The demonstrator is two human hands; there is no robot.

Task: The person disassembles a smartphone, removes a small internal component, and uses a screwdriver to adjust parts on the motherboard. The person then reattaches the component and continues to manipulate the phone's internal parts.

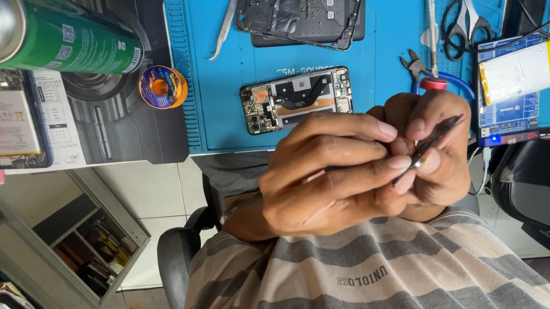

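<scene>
A thin dark strip (pixel 439 136) sat pinched between both hands: the right hand (pixel 436 153) clamped its grip on it, the left hand (pixel 331 172) closed over its near end. Just beyond the grip, an opened phone (pixel 296 100) lay on the blue mat (pixel 221 76), red-handled pliers (pixel 421 73) beside.

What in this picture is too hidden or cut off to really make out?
- Thin dark tool, head view: its rear end is buried under the left hand and right hand.
- Whatever small part the fingertips pinch: covered by the fingers.
- Green spray can: top cut off by the upper left edge.
- Opened phone on the blue mat: its board components are too small to tell apart.
</scene>
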